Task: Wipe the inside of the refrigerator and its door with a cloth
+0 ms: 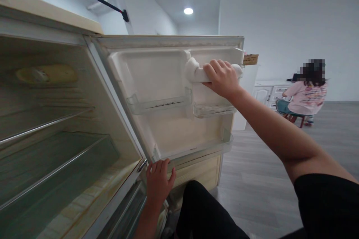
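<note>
The upper refrigerator door [157, 71] stands swung open, its white inner side facing me. My right hand [223, 76] is wrapped round a bunched white cloth [193, 71] at the upper right of that inner side. Below it is a small clear door shelf [214, 110]. Near the hinge, my left hand [159, 177] lies at the lower edge of the door, just below the long clear bottom shelf [193, 153]. Its fingers are stretched out with the thumb apart, holding nothing. The refrigerator compartment [56, 160] with glass shelves is open at the left.
A second, lower door [196, 175] is also open, by my knee [199, 201]. Farther right a person [305, 93] sits on a stool beside a white cabinet [262, 91]. A cardboard box [250, 59] shows behind the door edge. Grey wood-look floor [269, 179] lies to the right.
</note>
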A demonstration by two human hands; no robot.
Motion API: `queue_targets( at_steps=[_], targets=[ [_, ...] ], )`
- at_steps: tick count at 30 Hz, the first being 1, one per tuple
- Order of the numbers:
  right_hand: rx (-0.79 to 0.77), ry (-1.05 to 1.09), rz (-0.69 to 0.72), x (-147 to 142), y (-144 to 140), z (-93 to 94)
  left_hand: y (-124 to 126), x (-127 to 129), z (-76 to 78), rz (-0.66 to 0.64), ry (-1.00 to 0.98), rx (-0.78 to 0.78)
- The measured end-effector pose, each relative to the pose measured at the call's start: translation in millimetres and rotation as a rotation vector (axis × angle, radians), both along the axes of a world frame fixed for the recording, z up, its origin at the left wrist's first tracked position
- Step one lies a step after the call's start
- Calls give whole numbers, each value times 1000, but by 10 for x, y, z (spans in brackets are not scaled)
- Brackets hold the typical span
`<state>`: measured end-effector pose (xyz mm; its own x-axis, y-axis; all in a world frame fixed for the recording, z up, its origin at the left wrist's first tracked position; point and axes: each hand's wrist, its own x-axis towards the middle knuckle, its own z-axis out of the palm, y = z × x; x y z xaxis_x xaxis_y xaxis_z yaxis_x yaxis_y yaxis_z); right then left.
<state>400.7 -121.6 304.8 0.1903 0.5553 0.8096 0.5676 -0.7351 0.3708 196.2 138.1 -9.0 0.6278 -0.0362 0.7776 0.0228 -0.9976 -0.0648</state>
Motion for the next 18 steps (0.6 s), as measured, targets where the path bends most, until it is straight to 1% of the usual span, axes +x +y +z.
queue_targets(
  at_steps=[3, 6, 9, 11, 14, 18],
  targets=[
    [-6, 12, 10, 147, -201, 7, 1, 5, -4, 10, 9, 1],
    [-11, 28, 4, 285, -476, 27, 14, 8, -27, 16, 27, 4],
    [-39, 62, -9, 391, -750, 58, 25, 14, -50, 10, 30, -3],
    [-61, 82, 6, 449, -877, 76, 21, 19, -53, 4, 18, -8],
    [-76, 91, 36, 535, -960, 81, 1, 25, -39, 0, -2, -9],
    [-52, 79, 48, 594, -928, 40, -16, 32, -23, 4, -6, -5]
  ],
)
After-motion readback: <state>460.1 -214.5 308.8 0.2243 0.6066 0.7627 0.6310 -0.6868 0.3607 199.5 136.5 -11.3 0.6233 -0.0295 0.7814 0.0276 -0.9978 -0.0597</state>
